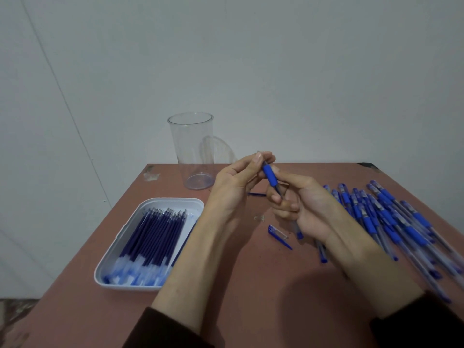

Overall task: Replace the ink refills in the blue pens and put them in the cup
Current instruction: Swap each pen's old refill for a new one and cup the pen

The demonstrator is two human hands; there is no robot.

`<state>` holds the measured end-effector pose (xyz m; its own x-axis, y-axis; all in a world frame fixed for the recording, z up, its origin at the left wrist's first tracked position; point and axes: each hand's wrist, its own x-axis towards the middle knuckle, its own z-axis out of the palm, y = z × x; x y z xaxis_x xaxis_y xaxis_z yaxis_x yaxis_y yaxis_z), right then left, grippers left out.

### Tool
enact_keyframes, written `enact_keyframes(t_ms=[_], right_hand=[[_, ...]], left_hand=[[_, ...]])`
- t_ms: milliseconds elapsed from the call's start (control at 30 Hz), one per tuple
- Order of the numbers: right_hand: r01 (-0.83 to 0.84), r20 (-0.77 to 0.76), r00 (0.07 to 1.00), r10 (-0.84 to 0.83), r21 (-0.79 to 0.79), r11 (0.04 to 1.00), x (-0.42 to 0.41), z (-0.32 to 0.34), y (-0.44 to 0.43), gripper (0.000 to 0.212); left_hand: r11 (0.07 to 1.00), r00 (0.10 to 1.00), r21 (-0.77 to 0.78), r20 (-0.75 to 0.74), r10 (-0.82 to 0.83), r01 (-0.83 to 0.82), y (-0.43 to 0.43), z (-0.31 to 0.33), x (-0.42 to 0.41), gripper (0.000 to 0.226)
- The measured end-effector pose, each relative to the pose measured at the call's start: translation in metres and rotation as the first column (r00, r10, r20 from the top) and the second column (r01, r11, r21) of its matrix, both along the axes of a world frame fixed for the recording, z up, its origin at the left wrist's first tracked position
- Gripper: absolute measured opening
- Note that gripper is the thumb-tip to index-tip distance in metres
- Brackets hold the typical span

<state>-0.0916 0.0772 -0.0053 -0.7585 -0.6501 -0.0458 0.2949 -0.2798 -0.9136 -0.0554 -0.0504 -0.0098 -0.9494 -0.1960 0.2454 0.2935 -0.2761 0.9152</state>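
As hands [237, 183] [305, 209] grip pen [270, 176], cup [193, 151] near edge [313, 164]

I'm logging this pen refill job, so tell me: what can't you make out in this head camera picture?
Head view: blue rubber-grip pen, front end mostly covered by the left hand, barrel by the right hand; refill inside unseen.
Head view: pile of blue plastic pens, blurred and cut off by the right edge; uncountable.
Head view: thin dark-blue stick on the reddish-brown table, mostly behind the left hand.
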Motion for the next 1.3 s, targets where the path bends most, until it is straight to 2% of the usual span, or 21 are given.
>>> enact_keyframes(t_ms=[100,167,233,267,300,367,433,500,533,633,667,733,900,1133,1300], right_hand=[[0.216,-0.119,0.972,-0.203,0.108,0.97,-0.008,0.0,0.004,0.024],[0.396,-0.255,0.902,-0.348,0.172,0.902,-0.014,-0.003,0.008,0.022],[0.479,-0.303,0.859,-0.413,0.19,0.857,-0.017,-0.006,0.01,0.022],[0.493,-0.303,0.853,-0.426,0.195,0.848,-0.018,-0.007,0.011,0.022],[0.498,-0.298,0.851,-0.432,0.202,0.843,-0.018,-0.008,0.01,0.021],[0.505,-0.294,0.85,-0.437,0.223,0.834,-0.018,-0.009,0.009,0.02],[0.515,-0.319,0.843,-0.433,0.246,0.821,-0.018,-0.008,0.008,0.018],[0.543,-0.409,0.809,-0.422,0.244,0.804,-0.018,-0.007,0.01,0.013],[0.579,-0.511,0.759,-0.403,0.247,0.777,-0.018,-0.007,0.012,0.011],[0.722,-0.827,0.505,-0.248,0.248,0.646,-0.018,-0.009,0.018,0.012],[0.737,-0.868,0.457,-0.193,0.248,0.629,-0.017,-0.008,0.019,0.014],[0.738,-0.907,0.409,-0.103,0.262,0.622,-0.014,-0.006,0.02,0.015],[0.742,-0.925,0.379,0.034,0.325,0.586,-0.01,-0.005,0.017,0.019],[0.77,-0.939,0.344,0.017,0.292,0.567,-0.01,-0.003,0.018,0.018],[0.767,-0.944,0.327,0.052,0.297,0.569,-0.012,-0.006,0.018,0.022]], left_hand=[[0.972,0.997,-0.236,0.07,0.04,-0.022,-0.003,-0.004,-0.002,0.024],[0.916,0.991,-0.401,0.122,0.051,0.003,-0.003,-0.005,0.002,0.023],[0.851,0.972,-0.499,0.226,-0.055,0.165,-0.003,-0.004,0.009,0.021],[0.775,0.952,-0.578,0.291,-0.097,0.256,-0.003,-0.004,0.012,0.023],[0.654,0.935,-0.685,0.338,-0.106,0.322,-0.006,-0.006,0.01,0.026],[0.449,0.919,-0.81,0.386,-0.076,0.377,-0.01,-0.013,0.006,0.029],[0.38,0.929,-0.853,0.366,-0.05,0.357,-0.011,-0.019,0.001,0.022],[0.444,0.951,-0.851,0.31,-0.007,0.281,-0.01,-0.022,0.0,0.012],[0.502,0.967,-0.843,0.249,0.049,0.192,-0.01,-0.022,0.0,0.01],[0.688,0.951,-0.708,0.08,0.3,-0.158,-0.013,-0.02,-0.004,0.01],[0.723,0.934,-0.651,0.061,0.353,-0.23,-0.015,-0.019,-0.005,0.011],[0.737,0.913,-0.608,0.047,0.405,-0.295,-0.015,-0.017,-0.006,0.012],[0.725,0.903,-0.606,0.026,0.43,-0.328,-0.018,-0.018,-0.006,0.013],[0.742,0.903,-0.581,0.028,0.429,-0.334,-0.017,-0.015,-0.004,0.012],[0.722,0.918,-0.625,0.019,0.395,-0.298,-0.015,-0.015,-0.003,0.016]])
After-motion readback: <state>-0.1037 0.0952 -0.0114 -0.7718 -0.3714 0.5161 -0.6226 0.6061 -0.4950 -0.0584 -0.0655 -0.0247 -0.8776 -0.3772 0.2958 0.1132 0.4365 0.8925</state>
